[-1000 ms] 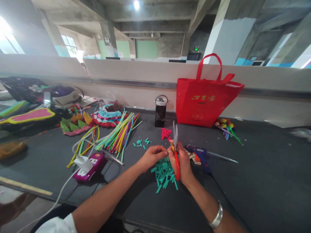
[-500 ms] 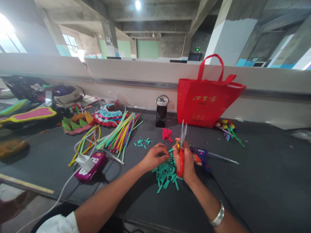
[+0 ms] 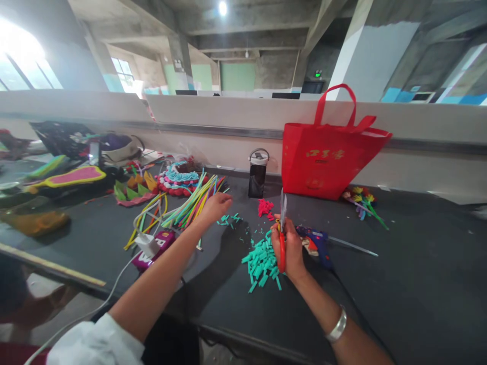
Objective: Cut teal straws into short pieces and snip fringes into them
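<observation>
My right hand (image 3: 292,248) is closed around a pair of scissors (image 3: 282,246) with red handles, blades pointing up and close together. Beside and below it lies a pile of short teal cut pieces (image 3: 262,263). My left hand (image 3: 216,207) reaches over the right end of a bundle of long coloured strips (image 3: 190,208); its fingers stretch out and nothing shows in them. A few more teal bits (image 3: 229,220) are scattered to the right of that hand. Small pinkish-red pieces (image 3: 265,207) form a little heap between the hands, farther back.
Right of the scissors lies a blue glue gun (image 3: 319,242) with a long stick. A dark bottle (image 3: 257,175) and red bag (image 3: 327,157) stand at the back. A purple power strip (image 3: 163,243) with a white plug, flower crafts (image 3: 359,197) and a pink-and-yellow piece (image 3: 78,176) surround the area.
My left hand has left the teal pile and moved left and away from me to the coloured strips. My right hand keeps the scissors in nearly the same place. The view has shifted slightly.
</observation>
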The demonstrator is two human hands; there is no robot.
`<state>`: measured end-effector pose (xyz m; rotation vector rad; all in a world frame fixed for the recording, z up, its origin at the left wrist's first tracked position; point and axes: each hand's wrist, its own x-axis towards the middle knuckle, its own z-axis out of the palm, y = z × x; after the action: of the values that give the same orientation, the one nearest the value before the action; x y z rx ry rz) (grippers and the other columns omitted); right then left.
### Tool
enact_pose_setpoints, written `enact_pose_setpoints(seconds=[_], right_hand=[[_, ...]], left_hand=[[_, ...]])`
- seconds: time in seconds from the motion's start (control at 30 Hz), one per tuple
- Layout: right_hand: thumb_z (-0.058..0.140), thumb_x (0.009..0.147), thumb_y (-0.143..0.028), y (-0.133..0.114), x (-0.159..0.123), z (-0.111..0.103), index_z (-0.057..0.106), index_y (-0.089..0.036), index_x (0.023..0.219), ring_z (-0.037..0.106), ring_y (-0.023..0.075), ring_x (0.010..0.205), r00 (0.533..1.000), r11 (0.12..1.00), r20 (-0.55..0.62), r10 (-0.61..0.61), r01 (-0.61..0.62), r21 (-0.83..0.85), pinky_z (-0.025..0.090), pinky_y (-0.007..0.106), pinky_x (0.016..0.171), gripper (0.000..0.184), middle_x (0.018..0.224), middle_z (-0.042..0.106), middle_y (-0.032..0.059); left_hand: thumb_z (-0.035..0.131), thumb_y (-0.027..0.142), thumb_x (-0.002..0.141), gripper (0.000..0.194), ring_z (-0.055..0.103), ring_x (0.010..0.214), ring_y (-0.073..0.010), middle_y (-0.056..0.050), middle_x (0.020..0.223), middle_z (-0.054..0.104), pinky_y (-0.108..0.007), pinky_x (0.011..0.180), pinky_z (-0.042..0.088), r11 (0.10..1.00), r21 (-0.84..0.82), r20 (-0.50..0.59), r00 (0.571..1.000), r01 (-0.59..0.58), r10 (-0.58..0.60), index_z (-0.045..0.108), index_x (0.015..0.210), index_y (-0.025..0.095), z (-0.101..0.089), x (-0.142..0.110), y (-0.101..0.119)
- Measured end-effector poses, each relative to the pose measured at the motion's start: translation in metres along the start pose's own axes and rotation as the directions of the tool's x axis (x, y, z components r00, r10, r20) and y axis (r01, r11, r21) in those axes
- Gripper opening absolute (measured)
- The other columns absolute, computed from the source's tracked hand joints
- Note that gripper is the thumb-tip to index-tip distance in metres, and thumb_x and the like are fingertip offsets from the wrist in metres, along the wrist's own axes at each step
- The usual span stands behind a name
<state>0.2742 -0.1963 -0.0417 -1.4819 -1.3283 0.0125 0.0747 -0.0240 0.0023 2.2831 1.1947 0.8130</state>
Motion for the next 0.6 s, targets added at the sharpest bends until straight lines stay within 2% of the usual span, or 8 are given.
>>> enact_pose_setpoints(seconds=[0.07, 0.17, 0.23, 0.33, 0.4, 0.47, 0.53, 0.6], right_hand=[[0.045, 0.085, -0.024, 0.001, 0.0, 0.001, 0.055, -0.018, 0.116, 0.063, 0.0205, 0.083, 1.0, 1.0, -0.001, -0.006, 0.006, 0.018, 0.05, 0.035, 0.078, 0.033, 0.091, 0.067, 0.0059], [0.045, 0.084, -0.021, 0.003, 0.001, 0.002, 0.056, -0.017, 0.114, 0.063, 0.0211, 0.087, 1.0, 1.0, -0.003, -0.015, 0.015, 0.002, 0.05, 0.036, 0.082, 0.032, 0.092, 0.066, 0.0068], [0.045, 0.084, -0.021, 0.004, 0.003, 0.003, 0.057, -0.017, 0.111, 0.062, 0.022, 0.089, 1.0, 1.0, -0.014, -0.011, 0.011, -0.017, 0.049, 0.038, 0.085, 0.029, 0.095, 0.066, 0.0082], [0.045, 0.084, -0.022, 0.004, 0.004, 0.003, 0.057, -0.017, 0.108, 0.063, 0.0219, 0.087, 1.0, 1.0, -0.029, 0.004, -0.005, -0.021, 0.049, 0.038, 0.084, 0.027, 0.094, 0.067, 0.0082], [0.045, 0.084, -0.022, 0.004, 0.003, 0.002, 0.057, -0.017, 0.108, 0.063, 0.0211, 0.084, 1.0, 1.0, -0.022, 0.003, -0.003, -0.012, 0.05, 0.038, 0.083, 0.027, 0.091, 0.066, 0.007], [0.046, 0.084, -0.023, 0.003, 0.003, 0.002, 0.057, -0.017, 0.109, 0.063, 0.0209, 0.083, 1.0, 1.0, -0.017, -0.005, 0.005, -0.002, 0.05, 0.038, 0.084, 0.028, 0.091, 0.066, 0.0067], [0.046, 0.084, -0.023, 0.003, 0.002, 0.002, 0.057, -0.017, 0.11, 0.063, 0.0209, 0.083, 1.0, 1.0, -0.026, 0.0, 0.0, 0.002, 0.05, 0.038, 0.083, 0.029, 0.091, 0.066, 0.007], [0.046, 0.084, -0.024, 0.004, 0.002, 0.002, 0.058, -0.017, 0.108, 0.064, 0.0212, 0.085, 0.999, 1.0, -0.032, 0.001, -0.001, 0.002, 0.049, 0.037, 0.083, 0.028, 0.093, 0.066, 0.0075]], left_hand=[[0.048, 0.039, 0.086, 0.038, 0.056, 0.116, -0.0245, -0.011, 0.12, 0.064, -0.037, 0.101, 0.043, 0.998, 0.051, 0.003, 0.999, -0.035, 0.035, 0.064, 0.112, 0.016, 0.004, 0.008, -0.011], [0.044, 0.04, 0.09, 0.039, 0.05, 0.126, -0.0254, -0.014, 0.129, 0.06, -0.041, 0.109, 0.036, 0.994, 0.089, 0.07, 0.996, -0.055, 0.049, 0.06, 0.117, 0.016, 0.026, 0.006, -0.022], [0.043, 0.043, 0.092, 0.043, 0.044, 0.132, -0.0284, -0.017, 0.136, 0.055, -0.045, 0.113, 0.029, 0.99, 0.108, 0.136, 0.987, -0.095, 0.08, 0.059, 0.12, 0.014, 0.042, -0.005, -0.024], [0.041, 0.048, 0.092, 0.053, 0.035, 0.139, -0.0313, -0.019, 0.146, 0.044, -0.048, 0.116, 0.022, 0.979, 0.111, 0.239, 0.961, -0.173, 0.143, 0.055, 0.128, 0.011, 0.055, -0.036, -0.014], [0.044, 0.054, 0.09, 0.059, 0.035, 0.14, -0.0281, -0.015, 0.149, 0.041, -0.043, 0.117, 0.023, 0.967, 0.086, 0.318, 0.926, -0.241, 0.203, 0.051, 0.134, 0.015, 0.055, -0.062, -0.002], [0.036, 0.056, 0.093, 0.065, 0.031, 0.142, -0.0247, -0.012, 0.154, 0.034, -0.041, 0.117, 0.022, 0.946, 0.0, 0.434, 0.852, -0.325, 0.292, 0.037, 0.145, 0.018, 0.047, -0.083, 0.01], [0.023, 0.052, 0.097, 0.062, 0.034, 0.14, -0.0198, -0.007, 0.154, 0.036, -0.036, 0.115, 0.028, 0.959, -0.101, 0.447, 0.849, -0.264, 0.281, 0.021, 0.152, 0.022, 0.035, -0.089, 0.018], [0.018, 0.051, 0.098, 0.062, 0.031, 0.142, -0.0181, -0.005, 0.156, 0.031, -0.035, 0.116, 0.027, 0.965, -0.127, 0.371, 0.891, -0.23, 0.261, 0.014, 0.154, 0.023, 0.023, -0.078, 0.017]])
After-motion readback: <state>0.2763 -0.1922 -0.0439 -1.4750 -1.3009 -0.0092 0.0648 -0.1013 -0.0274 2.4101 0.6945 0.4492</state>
